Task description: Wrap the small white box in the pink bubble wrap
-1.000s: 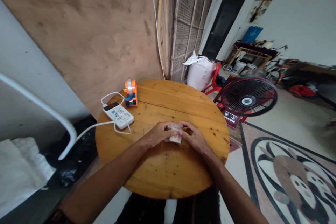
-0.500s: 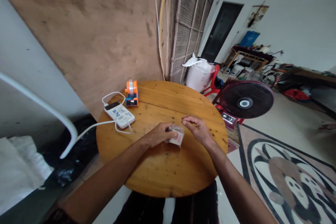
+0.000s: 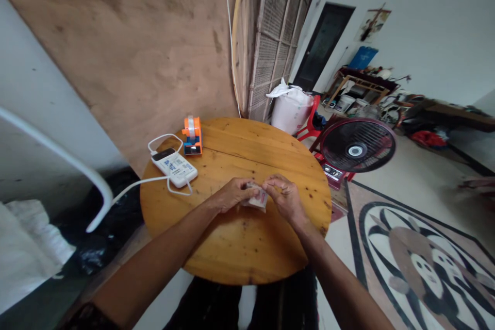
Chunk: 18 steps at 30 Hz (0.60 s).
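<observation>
My left hand (image 3: 233, 195) grips a small pale box (image 3: 259, 200) with reddish print, thumb lying across its top. The box is low over the middle of the round wooden table (image 3: 247, 252); whether it rests on the wood I cannot tell. Thumb and index finger of my right hand (image 3: 285, 198) are pinched together at the box's upper right corner. What they hold, if anything, is too small to make out. Left of my hands stands an orange and blue tape dispenser (image 3: 192, 136) with a roll of clear tape.
A white device (image 3: 178, 169) with a looped white cable lies on the table's left side. Another white cable (image 3: 62, 152) hangs in the left foreground. Beyond the table's right edge stands a dark red fan (image 3: 358, 147), near a white sack (image 3: 290, 111) and red chair (image 3: 312, 118).
My right hand has moved left and slightly down, from beside the box to its upper right corner. My left hand still grips the box. The view has shifted slightly.
</observation>
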### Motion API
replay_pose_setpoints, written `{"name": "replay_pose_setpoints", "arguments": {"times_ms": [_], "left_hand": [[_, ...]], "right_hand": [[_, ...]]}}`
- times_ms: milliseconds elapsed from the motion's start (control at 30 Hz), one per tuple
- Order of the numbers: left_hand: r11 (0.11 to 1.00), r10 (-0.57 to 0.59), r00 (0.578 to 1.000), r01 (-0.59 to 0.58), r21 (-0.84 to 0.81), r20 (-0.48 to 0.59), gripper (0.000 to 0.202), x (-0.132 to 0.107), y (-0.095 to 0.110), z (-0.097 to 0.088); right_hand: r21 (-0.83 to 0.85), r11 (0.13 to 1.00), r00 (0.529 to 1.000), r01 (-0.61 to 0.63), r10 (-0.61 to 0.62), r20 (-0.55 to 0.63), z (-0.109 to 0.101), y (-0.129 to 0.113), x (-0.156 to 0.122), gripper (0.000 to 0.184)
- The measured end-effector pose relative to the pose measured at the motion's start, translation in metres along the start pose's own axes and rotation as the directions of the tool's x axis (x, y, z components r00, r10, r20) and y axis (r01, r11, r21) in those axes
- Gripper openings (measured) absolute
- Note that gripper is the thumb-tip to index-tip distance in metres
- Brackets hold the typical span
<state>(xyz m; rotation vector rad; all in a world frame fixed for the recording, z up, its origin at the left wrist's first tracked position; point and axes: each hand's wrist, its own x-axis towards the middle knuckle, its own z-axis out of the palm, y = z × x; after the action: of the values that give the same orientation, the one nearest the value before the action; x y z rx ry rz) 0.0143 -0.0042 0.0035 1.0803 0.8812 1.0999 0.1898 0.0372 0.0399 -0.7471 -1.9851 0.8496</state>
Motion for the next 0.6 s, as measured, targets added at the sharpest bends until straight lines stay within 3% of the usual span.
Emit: {"name": "replay_pose_setpoints", "arguments": {"times_ms": [133, 267, 333, 433, 500, 600], "left_hand": [[0.999, 0.008, 1.0, -0.009, -0.04, -0.019, 0.044, 0.0, -0.002, -0.001], [0.997, -0.001, 0.999, -0.002, -0.074, -0.045, 0.045, 0.0, -0.003, -0.004], [0.994, -0.02, 0.999, 0.017, -0.112, -0.026, 0.047, 0.0, -0.003, -0.005], [0.987, -0.028, 1.0, 0.029, -0.16, 0.008, 0.048, 0.0, -0.003, -0.006], [0.986, -0.032, 0.999, 0.031, -0.165, -0.003, 0.049, 0.0, -0.002, -0.005], [0.986, -0.055, 0.998, 0.049, -0.159, -0.035, 0.052, 0.001, -0.002, -0.005]], "right_hand": [[-0.039, 0.998, 0.998, 0.05, -0.052, -0.044, 0.011, 0.001, -0.014, 0.023], [-0.358, 0.921, 0.98, 0.156, -0.189, -0.06, 0.019, 0.002, -0.025, 0.021], [-0.508, 0.837, 0.97, 0.204, -0.242, -0.009, 0.02, 0.002, -0.031, 0.022], [-0.592, 0.764, 0.965, 0.258, -0.239, 0.112, 0.016, 0.003, -0.038, 0.028], [-0.58, 0.772, 0.966, 0.259, -0.217, 0.142, 0.009, 0.006, -0.043, 0.031], [-0.503, 0.857, 0.992, 0.109, -0.126, 0.0, -0.002, 0.011, -0.048, 0.037]]}}
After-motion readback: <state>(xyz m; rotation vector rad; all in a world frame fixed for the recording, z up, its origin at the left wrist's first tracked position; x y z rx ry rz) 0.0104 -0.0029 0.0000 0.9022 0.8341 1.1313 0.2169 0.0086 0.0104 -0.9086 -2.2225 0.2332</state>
